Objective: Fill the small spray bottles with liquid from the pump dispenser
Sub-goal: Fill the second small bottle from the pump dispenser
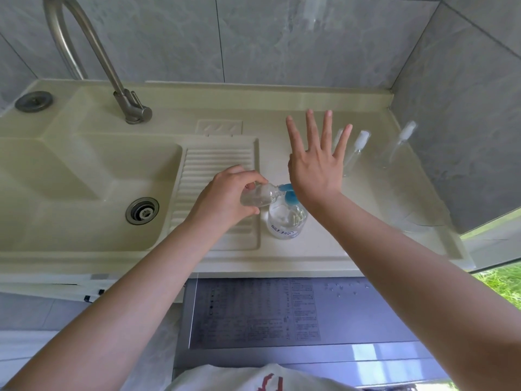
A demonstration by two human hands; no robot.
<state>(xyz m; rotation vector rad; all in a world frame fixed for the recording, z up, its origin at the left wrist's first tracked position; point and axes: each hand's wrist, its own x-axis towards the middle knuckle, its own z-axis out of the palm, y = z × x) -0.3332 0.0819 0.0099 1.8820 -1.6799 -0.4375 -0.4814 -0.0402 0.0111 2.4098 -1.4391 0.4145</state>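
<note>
Nearest, the left hand [228,193] grips a tilted small spray bottle [258,196], its mouth at the blue nozzle of the pump dispenser [287,218] on the counter. Right hand [317,162] spreads flat over the pump, holding nothing. A misaligned mouth would likely spill liquid.

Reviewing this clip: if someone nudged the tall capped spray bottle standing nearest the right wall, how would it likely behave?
The spray bottle looks tall and narrow on a small base, so a sideways nudge would probably tip it rather than slide it. It appears clear and empty, so it is likely very light. Its round body would probably roll along the counter once down.
</note>
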